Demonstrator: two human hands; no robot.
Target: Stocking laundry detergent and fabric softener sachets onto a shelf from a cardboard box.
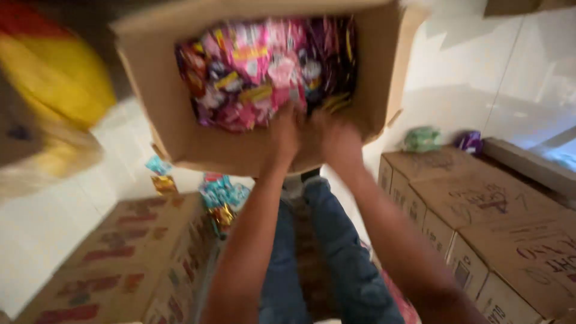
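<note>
Hands point(312, 135) in packet-filled carton point(156, 114)

Matt cardboard box point(174, 120) holds glossy plastic packets point(264, 72).

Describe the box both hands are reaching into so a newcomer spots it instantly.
Start at the white tiled floor, ringed by closed cartons. The open cardboard box sits top centre, where the left hand and right hand meet. Only it is open, packed with pink and purple wrapped packets.

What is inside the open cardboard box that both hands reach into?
The box holds pink and purple packets. Both hands hide some; lower layers are covered.
</note>
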